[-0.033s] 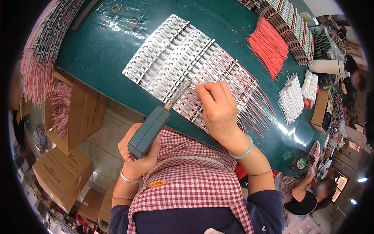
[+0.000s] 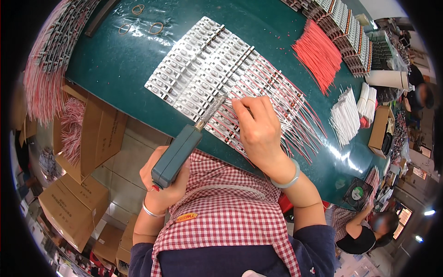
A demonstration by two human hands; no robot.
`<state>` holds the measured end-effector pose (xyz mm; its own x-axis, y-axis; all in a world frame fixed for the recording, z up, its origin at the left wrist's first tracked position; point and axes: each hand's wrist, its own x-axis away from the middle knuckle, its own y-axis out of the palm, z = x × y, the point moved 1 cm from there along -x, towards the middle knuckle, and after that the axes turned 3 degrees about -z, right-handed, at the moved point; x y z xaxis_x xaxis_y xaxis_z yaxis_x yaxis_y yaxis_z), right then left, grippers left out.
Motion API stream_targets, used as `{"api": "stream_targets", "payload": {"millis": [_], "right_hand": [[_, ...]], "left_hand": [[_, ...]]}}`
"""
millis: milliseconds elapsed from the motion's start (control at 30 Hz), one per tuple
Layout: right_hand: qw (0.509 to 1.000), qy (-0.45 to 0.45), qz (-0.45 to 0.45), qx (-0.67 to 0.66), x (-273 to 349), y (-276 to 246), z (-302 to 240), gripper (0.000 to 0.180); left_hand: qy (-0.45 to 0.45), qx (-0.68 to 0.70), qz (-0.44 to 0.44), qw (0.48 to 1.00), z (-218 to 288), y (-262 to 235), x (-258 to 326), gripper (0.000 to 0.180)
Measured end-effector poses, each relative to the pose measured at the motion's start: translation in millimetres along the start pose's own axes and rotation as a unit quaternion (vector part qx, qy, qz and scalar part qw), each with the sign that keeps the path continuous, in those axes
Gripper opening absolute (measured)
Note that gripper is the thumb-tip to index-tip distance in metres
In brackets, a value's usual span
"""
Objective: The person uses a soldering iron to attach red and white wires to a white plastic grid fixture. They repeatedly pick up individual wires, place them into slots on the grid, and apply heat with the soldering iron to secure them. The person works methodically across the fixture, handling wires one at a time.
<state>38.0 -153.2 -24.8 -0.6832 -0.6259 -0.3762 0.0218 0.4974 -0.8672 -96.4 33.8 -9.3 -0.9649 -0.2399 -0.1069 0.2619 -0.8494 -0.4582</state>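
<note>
A dark green soldering gun (image 2: pixel 176 156) sits in my left hand (image 2: pixel 157 182), the fingers wrapped around its body. Its metal tip (image 2: pixel 214 111) slants up to the right and meets a panel of small grey-white metal parts (image 2: pixel 198 64) laid in rows on the table. Close to that tip, my right hand (image 2: pixel 259 131) is closed in a pinch over the panel, on what looks like a thin wire; the fingertips partly cover it. Red and white wires (image 2: pixel 300 115) run across the panel's right part and fan out past its edge.
On the green table (image 2: pixel 138 92) lie red wires (image 2: pixel 318 55), white wires (image 2: pixel 346 117) and rubber bands (image 2: pixel 157 28). Stacked panels (image 2: pixel 341 32) stand at the far right, a small black fan (image 2: pixel 357 193) at the near right. Cardboard boxes (image 2: pixel 76 207) are left; another person (image 2: pixel 364 231) sits right.
</note>
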Motion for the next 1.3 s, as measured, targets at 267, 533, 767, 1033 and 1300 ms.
{"api": "stream_targets", "payload": {"millis": [267,533,767,1033,1300], "right_hand": [[1.000,0.002,-0.003,0.008,-0.9,-0.7,-1.2,0.029],[1.000,0.000,0.014,0.011,0.2,0.7,-0.8,0.029],[1.000,-0.004,0.023,-0.005,5.2,-0.8,-8.5,0.032],[1.000,-0.004,0.015,-0.010,5.7,1.3,-7.9,0.030],[1.000,-0.002,0.015,0.007,5.0,1.9,-9.7,0.029]], "left_hand": [[-0.025,0.027,0.019,0.999,-2.9,-3.3,6.3,0.023],[-0.048,0.042,0.041,0.997,-4.7,-6.6,15.1,0.025],[-0.020,0.023,0.031,0.999,-7.9,-8.3,17.6,0.025],[-0.024,0.004,-0.004,1.000,-2.9,-9.1,15.3,0.024],[-0.014,-0.005,-0.006,1.000,-0.8,-5.1,11.1,0.018]]}}
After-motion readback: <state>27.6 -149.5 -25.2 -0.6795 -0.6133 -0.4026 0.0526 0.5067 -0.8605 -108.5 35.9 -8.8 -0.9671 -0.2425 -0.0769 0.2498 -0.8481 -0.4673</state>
